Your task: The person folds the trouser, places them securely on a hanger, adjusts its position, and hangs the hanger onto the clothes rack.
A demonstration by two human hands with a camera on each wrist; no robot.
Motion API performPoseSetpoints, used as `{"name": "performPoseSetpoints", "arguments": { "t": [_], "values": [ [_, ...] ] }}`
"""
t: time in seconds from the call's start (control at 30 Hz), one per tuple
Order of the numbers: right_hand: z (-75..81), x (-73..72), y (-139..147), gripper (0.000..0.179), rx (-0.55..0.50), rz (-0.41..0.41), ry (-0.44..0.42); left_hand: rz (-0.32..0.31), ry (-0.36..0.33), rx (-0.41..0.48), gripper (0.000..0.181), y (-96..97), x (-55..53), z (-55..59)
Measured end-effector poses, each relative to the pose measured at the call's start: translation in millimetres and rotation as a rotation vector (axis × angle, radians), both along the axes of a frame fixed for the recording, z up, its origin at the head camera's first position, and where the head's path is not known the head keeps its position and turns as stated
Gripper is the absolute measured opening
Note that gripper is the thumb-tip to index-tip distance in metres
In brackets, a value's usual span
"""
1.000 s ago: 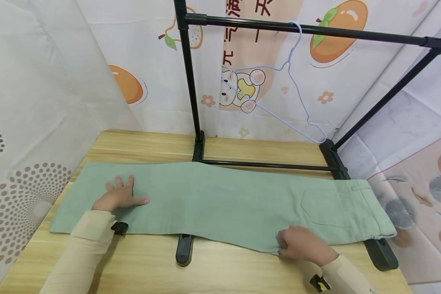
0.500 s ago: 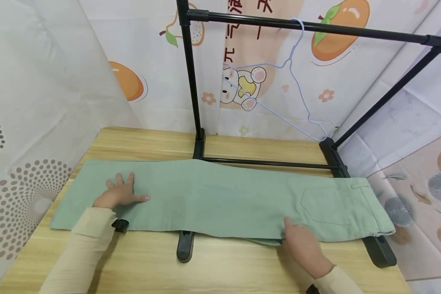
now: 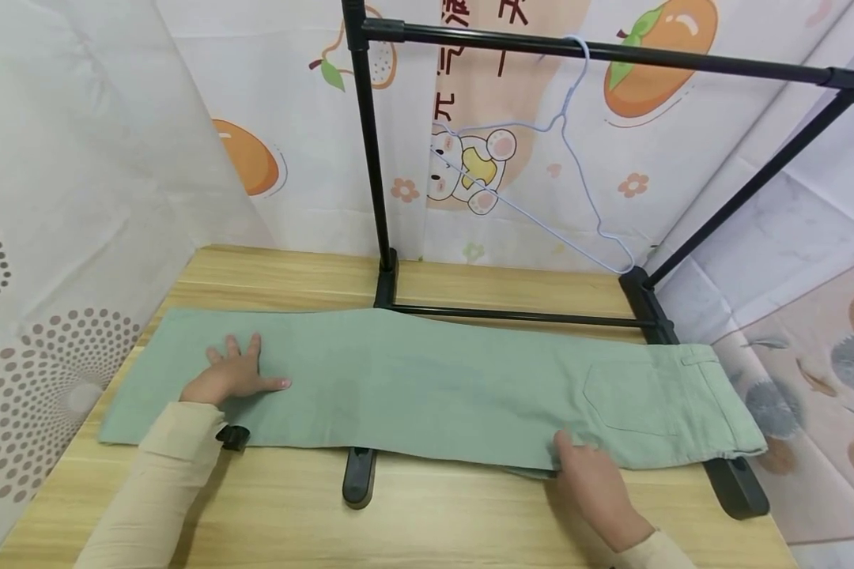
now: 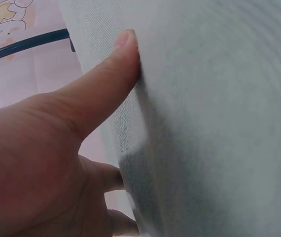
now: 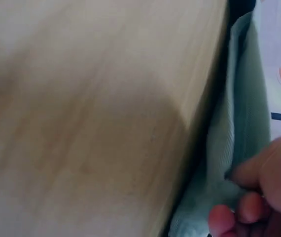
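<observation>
A pair of light green trousers (image 3: 455, 387), folded lengthwise, stretches across the table, its waistband and back pocket to the right. My left hand (image 3: 231, 377) rests on the leg part with fingers spread; in the left wrist view its thumb (image 4: 103, 81) presses the cloth. At the front edge, left of the pocket, my right hand (image 3: 591, 478) pinches the fabric. The right wrist view shows the right thumb and curled fingertips (image 5: 221, 217) at that edge, where the cloth layers (image 5: 234, 113) part a little. A strip of the lower layer shows beneath the upper one.
A black garment rack (image 3: 366, 142) stands on the wooden table (image 3: 285, 510), its feet (image 3: 359, 478) partly under the trousers. From its top bar hangs a light blue wire hanger (image 3: 565, 118). Printed curtains (image 3: 299, 213) enclose the back and sides.
The right hand has shifted slightly, moving the front edge of the trousers back, so the bulge there is smaller and straighter. The left hand stays in place on the leg part.
</observation>
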State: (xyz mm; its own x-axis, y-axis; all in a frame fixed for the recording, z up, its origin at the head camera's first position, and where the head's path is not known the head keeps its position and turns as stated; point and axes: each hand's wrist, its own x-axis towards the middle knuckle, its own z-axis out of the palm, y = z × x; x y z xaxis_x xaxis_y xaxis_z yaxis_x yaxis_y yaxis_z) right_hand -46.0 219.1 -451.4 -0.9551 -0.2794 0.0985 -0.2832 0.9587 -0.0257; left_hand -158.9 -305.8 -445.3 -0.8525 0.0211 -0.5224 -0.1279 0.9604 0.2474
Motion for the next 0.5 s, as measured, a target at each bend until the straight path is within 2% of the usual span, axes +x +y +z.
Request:
{"name": "performPoseSetpoints", "arguments": {
  "t": [0.13, 0.33, 0.43, 0.5],
  "values": [
    [-2.3, 4.8, -1, 0.039, 0.005, 0.034, 0.012, 0.005, -0.002, 0.001, 0.124, -1.2, 1.9, 1.6],
    [-7.9, 10.1, -5, 0.036, 0.015, 0.066, 0.056, 0.004, 0.01, 0.002, 0.123, -1.8, 1.6, 2.6],
    [-11.2, 12.4, -5, 0.031, 0.009, 0.074, 0.006, 0.004, 0.007, 0.014, 0.122, -1.1, 1.0, 1.4],
    [-11.5, 12.2, -3, 0.03, -0.025, 0.103, -0.079, 0.006, -0.002, 0.021, 0.122, -0.2, 1.3, 1.2]
  ]
}}
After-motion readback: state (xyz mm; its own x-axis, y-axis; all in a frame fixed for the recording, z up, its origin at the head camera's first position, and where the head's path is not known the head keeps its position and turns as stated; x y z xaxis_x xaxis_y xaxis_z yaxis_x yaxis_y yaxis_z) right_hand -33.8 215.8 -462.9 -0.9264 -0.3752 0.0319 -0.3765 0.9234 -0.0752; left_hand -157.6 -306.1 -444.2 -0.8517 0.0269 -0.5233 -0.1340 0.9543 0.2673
